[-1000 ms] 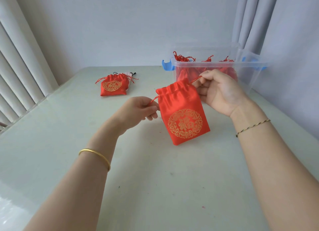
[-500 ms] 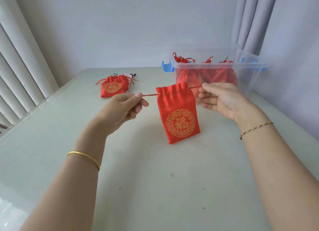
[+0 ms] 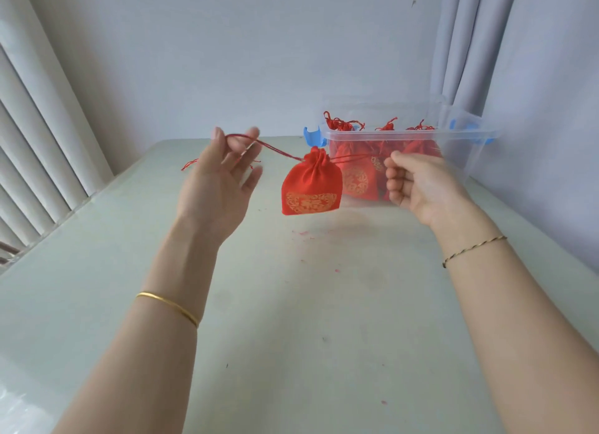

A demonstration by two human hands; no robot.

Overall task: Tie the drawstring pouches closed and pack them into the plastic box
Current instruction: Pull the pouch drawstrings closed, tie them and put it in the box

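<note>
A red drawstring pouch (image 3: 311,185) with a gold emblem hangs in the air above the table, its mouth gathered tight. My left hand (image 3: 220,180) is raised to its left, palm toward me, with the red drawstring (image 3: 275,150) hooked around its fingers. To the right of the pouch my right hand (image 3: 418,187) grips the other end of the cord with curled fingers. The cord runs taut between both hands. Just behind my right hand stands the clear plastic box (image 3: 460,148), holding several tied red pouches (image 3: 356,180).
The box has blue latches (image 3: 311,138) at both ends and stands at the table's far right, near a curtain. Loose red cord ends (image 3: 188,166) of another pouch peek out behind my left hand. The pale green table (image 3: 291,320) has blinds along its left edge.
Both hands pulled the cords outward and upward. The pouch mouth went from loosely gathered to cinched, and the pouch lifted off the table. My left hand now hides the second pouch.
</note>
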